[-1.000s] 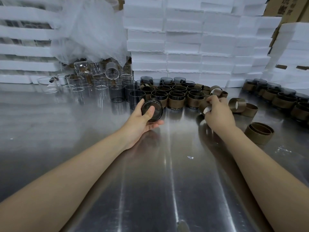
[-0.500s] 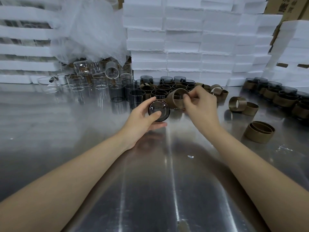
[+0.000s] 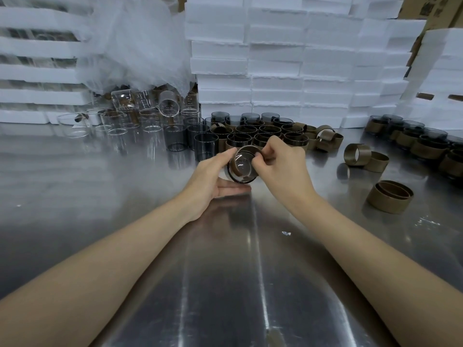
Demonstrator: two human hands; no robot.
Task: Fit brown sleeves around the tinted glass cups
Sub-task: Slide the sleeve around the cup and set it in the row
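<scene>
Steel table (image 3: 125, 196) beneath stacked white foam blocks (image 3: 275, 71).

Dim overhead light glares off the table (image 3: 125, 196); edges warp.

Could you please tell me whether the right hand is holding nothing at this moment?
No, the right hand pinches a brown sleeve against the tinted cup that the left hand grips.
</scene>
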